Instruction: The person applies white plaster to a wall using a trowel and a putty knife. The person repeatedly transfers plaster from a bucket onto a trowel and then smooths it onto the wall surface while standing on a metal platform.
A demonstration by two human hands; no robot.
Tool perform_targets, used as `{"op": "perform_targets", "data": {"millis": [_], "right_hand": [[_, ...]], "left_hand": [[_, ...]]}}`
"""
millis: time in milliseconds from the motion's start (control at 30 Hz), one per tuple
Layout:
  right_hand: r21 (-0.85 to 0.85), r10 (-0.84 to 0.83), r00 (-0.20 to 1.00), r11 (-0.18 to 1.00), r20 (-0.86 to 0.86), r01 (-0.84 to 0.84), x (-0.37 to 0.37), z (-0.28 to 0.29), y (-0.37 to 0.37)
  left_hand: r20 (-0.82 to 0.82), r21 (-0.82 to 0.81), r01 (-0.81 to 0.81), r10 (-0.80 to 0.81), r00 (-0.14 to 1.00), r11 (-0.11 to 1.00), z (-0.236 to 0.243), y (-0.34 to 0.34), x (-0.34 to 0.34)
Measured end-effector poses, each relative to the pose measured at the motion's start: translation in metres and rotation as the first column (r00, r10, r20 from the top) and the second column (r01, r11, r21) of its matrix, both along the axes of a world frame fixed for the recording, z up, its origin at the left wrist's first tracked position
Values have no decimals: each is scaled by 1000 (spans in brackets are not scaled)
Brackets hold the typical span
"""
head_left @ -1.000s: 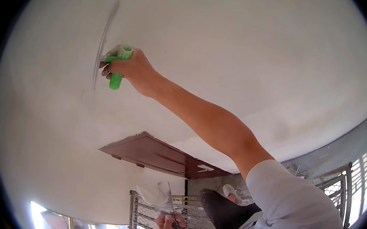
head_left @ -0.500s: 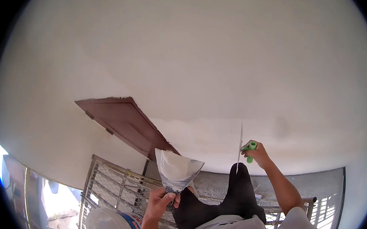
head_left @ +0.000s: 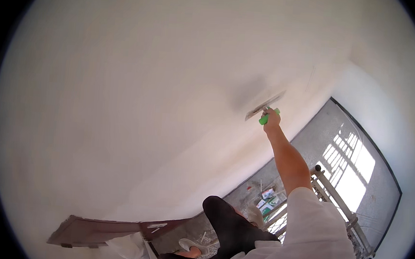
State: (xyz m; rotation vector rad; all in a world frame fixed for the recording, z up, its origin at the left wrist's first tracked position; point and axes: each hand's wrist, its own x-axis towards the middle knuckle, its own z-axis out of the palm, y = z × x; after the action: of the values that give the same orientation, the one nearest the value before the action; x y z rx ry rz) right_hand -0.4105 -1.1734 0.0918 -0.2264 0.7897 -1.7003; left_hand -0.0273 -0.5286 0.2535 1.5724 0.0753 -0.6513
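My right hand [head_left: 273,117] is closed round the green handle of a plastering trowel [head_left: 265,106]. The arm reaches up, and the trowel's flat metal blade is at the pale wall [head_left: 171,103], edge-on to me; whether it touches is hard to tell. A grey smudge or shadow shows on the wall beside the blade. Low on the left is a broad blade with a heap of white putty [head_left: 128,247], partly cut off by the lower edge. My left hand is out of the picture.
A brown door [head_left: 92,232] lies low on the left. Scaffold rails [head_left: 339,201] stand under my right arm. Far below, the grey floor [head_left: 307,143] carries sunlit window patterns and scattered packets [head_left: 267,201]. My foot in a light shoe [head_left: 193,246] shows at the bottom.
My view has turned toward the right. My right hand has raised the trowel from beside my knee to the wall. My left hand has left the picture, and the putty blade sits lower left.
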Motion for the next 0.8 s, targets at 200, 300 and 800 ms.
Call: {"op": "perform_targets", "data": {"millis": [200, 300, 800], "right_hand": [[107, 121, 990, 988, -69, -114, 18, -6, -3], [17, 152, 944, 988, -294, -154, 7, 8, -14], [-347, -213, 313, 807, -926, -478, 276, 60, 191]], "left_hand": [[161, 46, 236, -241, 957, 971, 0, -6, 9], [201, 9, 297, -292, 935, 955, -32, 10, 31], [235, -91, 423, -394, 889, 901, 8, 3, -1]]}}
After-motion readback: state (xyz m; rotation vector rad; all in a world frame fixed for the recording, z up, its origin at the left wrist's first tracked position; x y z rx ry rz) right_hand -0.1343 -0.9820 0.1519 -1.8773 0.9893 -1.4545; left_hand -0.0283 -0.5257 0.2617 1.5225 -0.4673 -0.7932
